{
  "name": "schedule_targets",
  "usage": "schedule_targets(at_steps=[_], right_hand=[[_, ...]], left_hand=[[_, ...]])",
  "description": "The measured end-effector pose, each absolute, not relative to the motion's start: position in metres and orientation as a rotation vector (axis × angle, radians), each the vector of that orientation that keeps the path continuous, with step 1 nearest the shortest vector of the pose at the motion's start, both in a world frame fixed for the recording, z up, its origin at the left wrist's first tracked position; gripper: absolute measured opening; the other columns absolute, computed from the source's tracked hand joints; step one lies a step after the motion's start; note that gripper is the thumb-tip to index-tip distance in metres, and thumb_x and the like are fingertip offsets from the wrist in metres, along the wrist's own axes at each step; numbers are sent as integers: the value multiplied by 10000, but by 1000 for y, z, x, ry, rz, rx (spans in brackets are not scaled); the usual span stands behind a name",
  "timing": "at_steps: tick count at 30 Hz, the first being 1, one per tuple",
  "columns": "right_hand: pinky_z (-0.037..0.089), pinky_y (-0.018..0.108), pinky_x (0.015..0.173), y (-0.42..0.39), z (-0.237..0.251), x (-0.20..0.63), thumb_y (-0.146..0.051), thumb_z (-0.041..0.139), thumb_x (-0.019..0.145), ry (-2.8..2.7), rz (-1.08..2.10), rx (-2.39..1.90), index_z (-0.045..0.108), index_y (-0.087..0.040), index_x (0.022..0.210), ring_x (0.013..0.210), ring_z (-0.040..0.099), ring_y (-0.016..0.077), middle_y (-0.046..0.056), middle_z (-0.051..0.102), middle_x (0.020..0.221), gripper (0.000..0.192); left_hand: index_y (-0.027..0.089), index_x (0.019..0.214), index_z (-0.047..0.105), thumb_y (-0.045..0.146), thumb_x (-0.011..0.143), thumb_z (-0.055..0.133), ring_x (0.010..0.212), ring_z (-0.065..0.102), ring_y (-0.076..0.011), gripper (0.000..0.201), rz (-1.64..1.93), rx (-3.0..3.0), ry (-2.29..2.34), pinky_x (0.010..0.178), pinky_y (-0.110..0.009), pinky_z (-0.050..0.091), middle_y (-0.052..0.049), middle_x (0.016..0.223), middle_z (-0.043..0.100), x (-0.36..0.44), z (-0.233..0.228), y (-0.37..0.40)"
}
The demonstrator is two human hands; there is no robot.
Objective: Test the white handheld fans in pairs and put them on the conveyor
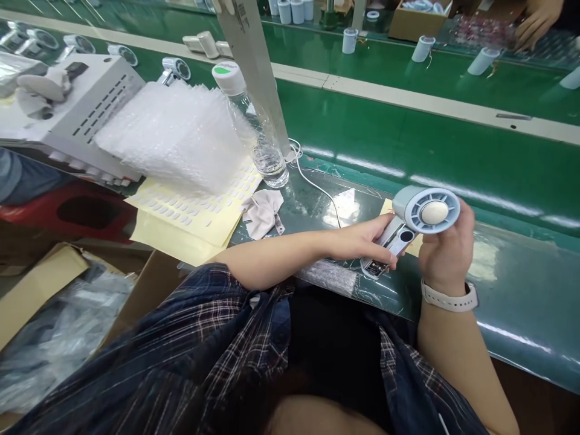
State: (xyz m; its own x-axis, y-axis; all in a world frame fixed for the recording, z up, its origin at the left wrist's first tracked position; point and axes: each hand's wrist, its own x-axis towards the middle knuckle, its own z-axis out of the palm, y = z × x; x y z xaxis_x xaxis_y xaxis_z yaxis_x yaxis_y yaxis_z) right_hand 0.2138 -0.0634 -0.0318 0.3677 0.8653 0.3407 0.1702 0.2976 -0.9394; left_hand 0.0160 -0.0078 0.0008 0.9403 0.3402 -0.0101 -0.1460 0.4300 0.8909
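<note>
A light-blue handheld fan (393, 249) is held above the table edge, tilted, its round head with a white centre at the upper right. My left hand (365, 241) is closed around its handle, where a small dark panel shows near the lower end. Against the right side of the fan head, my right hand (448, 248) grips it, with some fingers hidden behind it. A white watch band (449, 297) is on my right wrist. Partly hidden behind the fan lies a piece of yellow paper (414, 244). A clear plastic wrap (330, 277) lies below my left forearm.
To the left are a stack of white bubble bags (181, 130), a yellow sticker sheet (194, 226), a water bottle (267, 151), a crumpled cloth (261, 212) and a metal post (258, 66). Blue fan parts (423, 48) stand across the green conveyor (408, 115). Another person's hand (537, 24) is at the far right.
</note>
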Motion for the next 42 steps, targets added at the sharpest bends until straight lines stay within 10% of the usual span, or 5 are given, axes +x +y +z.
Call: schedule_targets(at_steps=[7, 16, 31, 42], right_hand=[[622, 560, 964, -74, -7, 216, -588, 835, 831, -1162, 1008, -864, 528, -602, 1532, 1314, 663, 373, -36, 552, 1609, 766], [611, 399, 900, -81, 2, 236, -536, 935, 780, -1376, 1170, -1286, 780, -350, 1241, 1088, 712, 271, 53, 742, 1307, 521], [580, 482, 936, -78, -14, 190, -562, 589, 1040, -1182, 394, -1328, 799, -242, 987, 1024, 748, 287, 67, 785, 990, 387], [573, 474, 990, -75, -14, 210, -666, 719, 932, -1261, 787, -1277, 767, -278, 1168, 1121, 707, 288, 78, 758, 1261, 456]], left_hand=[[212, 1152, 419, 415, 771, 839, 782, 618, -168, 602, 162, 1400, 304, 724, -363, 508, 7, 943, 585, 16, 3, -7], [194, 1115, 467, 392, 766, 792, 894, 628, -215, 516, -22, 1807, 586, 773, -335, 493, -35, 998, 627, 19, 6, -8], [220, 1102, 451, 334, 820, 759, 553, 630, -175, 434, 20, 1634, 665, 547, -299, 463, 48, 731, 636, 20, 11, -12], [215, 1031, 464, 352, 803, 870, 573, 593, -129, 485, 73, 1395, 548, 569, -291, 466, 63, 718, 611, 14, 9, -6]])
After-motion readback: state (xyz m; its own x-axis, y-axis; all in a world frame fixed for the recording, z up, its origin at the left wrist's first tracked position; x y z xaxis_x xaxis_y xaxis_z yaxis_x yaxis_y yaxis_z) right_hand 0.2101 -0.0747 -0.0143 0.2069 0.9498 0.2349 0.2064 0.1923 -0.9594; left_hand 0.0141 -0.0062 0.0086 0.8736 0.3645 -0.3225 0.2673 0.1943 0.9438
